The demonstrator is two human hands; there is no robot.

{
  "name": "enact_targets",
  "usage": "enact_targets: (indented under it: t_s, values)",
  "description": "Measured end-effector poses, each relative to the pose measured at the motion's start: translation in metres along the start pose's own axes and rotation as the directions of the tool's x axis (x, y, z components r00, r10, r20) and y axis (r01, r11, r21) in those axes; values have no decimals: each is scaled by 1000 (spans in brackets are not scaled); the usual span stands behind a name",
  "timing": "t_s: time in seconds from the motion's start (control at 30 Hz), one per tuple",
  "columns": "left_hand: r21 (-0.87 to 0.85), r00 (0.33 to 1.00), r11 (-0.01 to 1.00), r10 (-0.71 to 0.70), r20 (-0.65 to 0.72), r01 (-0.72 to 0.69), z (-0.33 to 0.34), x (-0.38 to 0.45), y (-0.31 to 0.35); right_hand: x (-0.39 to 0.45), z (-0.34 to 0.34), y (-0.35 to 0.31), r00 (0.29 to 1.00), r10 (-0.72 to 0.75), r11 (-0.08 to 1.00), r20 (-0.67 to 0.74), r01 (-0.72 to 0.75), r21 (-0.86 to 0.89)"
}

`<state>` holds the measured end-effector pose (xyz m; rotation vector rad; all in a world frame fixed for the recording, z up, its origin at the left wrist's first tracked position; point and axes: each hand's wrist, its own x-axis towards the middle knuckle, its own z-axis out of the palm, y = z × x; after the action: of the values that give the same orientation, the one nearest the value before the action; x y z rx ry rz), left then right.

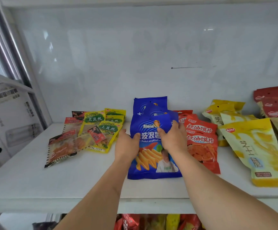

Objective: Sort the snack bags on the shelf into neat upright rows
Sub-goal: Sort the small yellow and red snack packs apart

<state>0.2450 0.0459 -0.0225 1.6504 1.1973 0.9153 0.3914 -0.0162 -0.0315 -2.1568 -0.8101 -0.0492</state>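
On the white shelf [27,183], mid-row, both hands clasp the front blue bag [153,163]: the left hand [126,145] wraps its left edge, thumb on the front; the right hand [174,136] curls over its upper right. More blue bags [149,103] behind stay mostly hidden; the red bags [203,146] beside are partly covered.

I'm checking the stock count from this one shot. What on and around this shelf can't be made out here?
- Blue bags behind the front blue bag, head view: overlapped, so their number is unclear.
- Front blue bag's title: partly covered by the left hand and right hand.
- Red bags at far right: cut off by the frame edge.
- Lower shelf packets: cropped at the bottom edge.
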Motion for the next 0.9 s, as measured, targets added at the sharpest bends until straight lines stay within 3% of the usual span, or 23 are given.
enact_targets:
  t_s: [0.2,0.53,0.67,0.9]
  values:
    - [188,999,982,27,-36,-20,-26,-14,-8,-28,-2,-24,983,-178,977,32,181,-115]
    - [363,987,930,112,-118,-62,-100,-3,-35,-61,48,-93,901,-410,912,141,410,25]
    - [469,974,876,191,-120,-114,-130,23,-47,-60,82,-128,917,-346,938,198,333,94]
    - [702,965,672,245,90,-236,-175,89,-72,-44,138,-158,968,-34,999,249,32,12]
